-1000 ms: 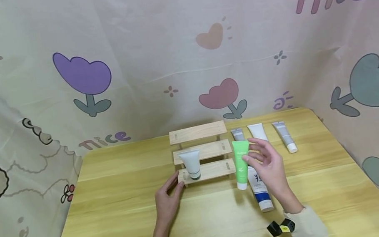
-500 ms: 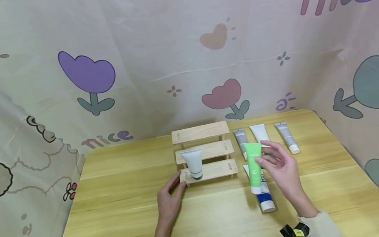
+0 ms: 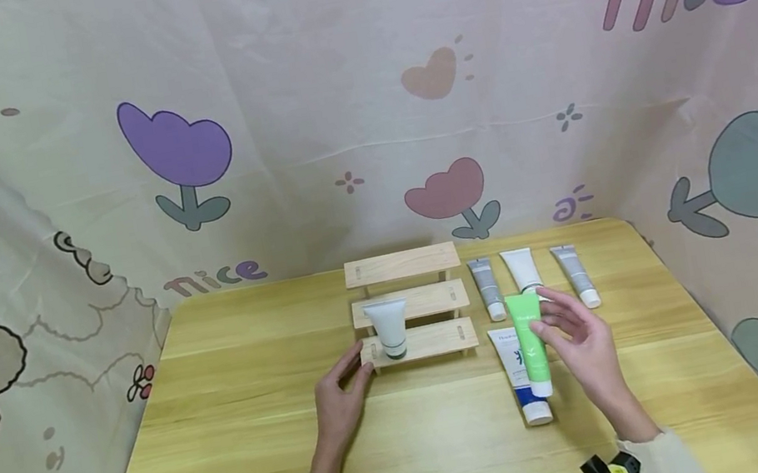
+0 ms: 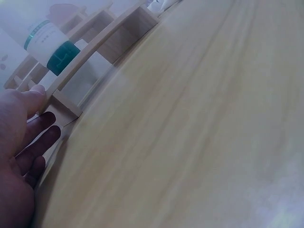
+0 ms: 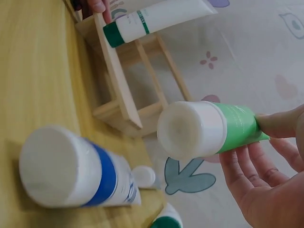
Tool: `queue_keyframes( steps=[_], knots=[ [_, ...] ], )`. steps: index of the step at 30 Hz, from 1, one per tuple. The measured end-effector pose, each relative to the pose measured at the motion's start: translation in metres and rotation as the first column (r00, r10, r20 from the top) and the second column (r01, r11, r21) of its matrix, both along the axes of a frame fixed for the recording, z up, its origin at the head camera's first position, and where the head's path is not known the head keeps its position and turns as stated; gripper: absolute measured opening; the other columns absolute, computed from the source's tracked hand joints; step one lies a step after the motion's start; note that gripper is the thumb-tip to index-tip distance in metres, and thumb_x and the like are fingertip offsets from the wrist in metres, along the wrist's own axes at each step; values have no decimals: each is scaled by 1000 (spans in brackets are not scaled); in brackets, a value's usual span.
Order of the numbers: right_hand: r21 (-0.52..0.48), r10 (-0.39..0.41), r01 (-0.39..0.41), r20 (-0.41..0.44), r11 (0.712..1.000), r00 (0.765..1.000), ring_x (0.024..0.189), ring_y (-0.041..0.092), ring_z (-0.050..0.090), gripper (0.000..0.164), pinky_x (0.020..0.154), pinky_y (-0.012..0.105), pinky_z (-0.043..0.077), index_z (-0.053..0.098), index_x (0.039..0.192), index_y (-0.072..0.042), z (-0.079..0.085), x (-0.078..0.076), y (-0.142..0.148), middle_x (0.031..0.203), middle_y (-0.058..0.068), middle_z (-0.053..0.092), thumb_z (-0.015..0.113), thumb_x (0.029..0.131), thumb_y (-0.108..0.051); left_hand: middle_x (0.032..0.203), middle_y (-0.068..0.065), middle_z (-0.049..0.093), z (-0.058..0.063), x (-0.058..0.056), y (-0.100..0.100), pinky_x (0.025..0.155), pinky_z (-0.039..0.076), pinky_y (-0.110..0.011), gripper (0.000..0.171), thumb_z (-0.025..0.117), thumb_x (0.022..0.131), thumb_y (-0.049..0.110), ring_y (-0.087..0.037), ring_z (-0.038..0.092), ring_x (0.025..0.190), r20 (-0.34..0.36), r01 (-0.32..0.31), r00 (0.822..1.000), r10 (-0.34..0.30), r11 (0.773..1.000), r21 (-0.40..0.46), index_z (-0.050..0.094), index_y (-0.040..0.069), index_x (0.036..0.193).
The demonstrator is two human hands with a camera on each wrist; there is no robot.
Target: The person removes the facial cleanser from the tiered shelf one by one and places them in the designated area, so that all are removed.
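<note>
With twelve o'clock straight ahead, the green tube [image 3: 530, 341] is up off the surface [image 3: 243, 413], at four o'clock from the wooden rack [image 3: 431, 299]; the right hand [image 3: 584, 342] pinches it, thumb and fingers only as far apart as the tube is thick, so a loose pinch could let it twist or drop; the blue-banded tube [image 3: 514, 369] lies lower, toward seven o'clock, so dipping too far could bump that one; the left hand [image 3: 341, 402] pinches the rack's eight o'clock corner and seems to steady it; one tug there could make the white tube [image 3: 389, 328], standing on its cap on the bottom step [image 3: 438, 338], fall over.
</note>
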State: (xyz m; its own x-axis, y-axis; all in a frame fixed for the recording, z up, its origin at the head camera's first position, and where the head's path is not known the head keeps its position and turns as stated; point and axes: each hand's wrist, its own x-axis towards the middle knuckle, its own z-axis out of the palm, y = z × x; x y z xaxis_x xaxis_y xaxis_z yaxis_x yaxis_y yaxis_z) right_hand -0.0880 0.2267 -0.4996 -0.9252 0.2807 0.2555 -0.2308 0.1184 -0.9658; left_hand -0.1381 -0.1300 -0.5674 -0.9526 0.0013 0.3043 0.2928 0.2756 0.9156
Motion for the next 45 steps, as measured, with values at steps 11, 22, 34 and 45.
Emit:
queue_keyframes(
  steps=[11,22,34,45],
  knots=[
    [21,-41,39,61,999,997,96,10,68,48,87,19,57,59,135,7,-13,8,18,110,10,70,72,89,13,129,-20,68,-8,-3,2,103,50,-57,38,74,93,0,-39,65,118,10,-18,1000,18,1000,-4,68,-4,130],
    [136,-73,50,168,989,983,100,4,67,48,88,14,54,58,139,2,-27,17,36,115,14,69,72,94,2,129,-9,70,-39,-12,-7,102,53,-48,38,77,94,15,-30,67,118,2,-9,1000,9,1000,-21,71,10,131],
    [183,-96,52,242,982,966,97,0,66,48,85,13,55,57,140,0,-47,20,47,121,27,66,71,94,2,133,0,68,-38,-11,-9,107,49,-38,40,75,96,28,-19,65,121,41,-8,999,10,998,-57,70,17,134],
    [246,-110,37,291,968,950,95,-3,63,48,83,11,54,57,141,-2,-55,17,55,123,27,66,72,96,-4,132,-2,69,-36,-13,-10,105,51,-39,39,76,96,23,-23,66,120,13,-1,1000,2,999,-49,70,15,133]
  ],
)
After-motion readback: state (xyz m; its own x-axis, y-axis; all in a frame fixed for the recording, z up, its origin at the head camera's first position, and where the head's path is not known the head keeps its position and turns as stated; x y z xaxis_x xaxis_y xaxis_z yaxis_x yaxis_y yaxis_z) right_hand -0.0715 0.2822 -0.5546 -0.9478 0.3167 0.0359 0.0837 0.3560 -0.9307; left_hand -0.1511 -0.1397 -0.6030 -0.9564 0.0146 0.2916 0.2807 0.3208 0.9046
